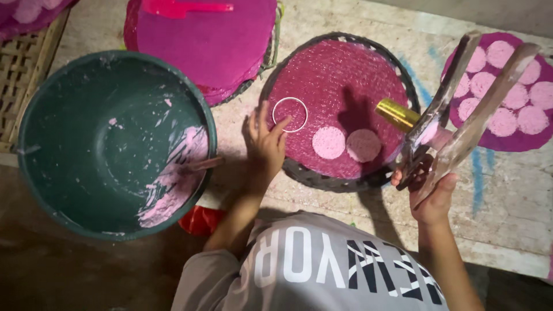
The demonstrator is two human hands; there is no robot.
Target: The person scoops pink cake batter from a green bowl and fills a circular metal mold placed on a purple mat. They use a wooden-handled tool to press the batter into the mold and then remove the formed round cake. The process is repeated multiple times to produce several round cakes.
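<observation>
Metal ring [290, 114] under left hand [266, 144]; right hand [433, 193] grips tongs [461, 109]

No packages, labels, signs or screens in view.

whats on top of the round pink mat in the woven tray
Two pale pink discs lie on the mat, plus a white ring under the left hand. The tray's base is covered.
</observation>
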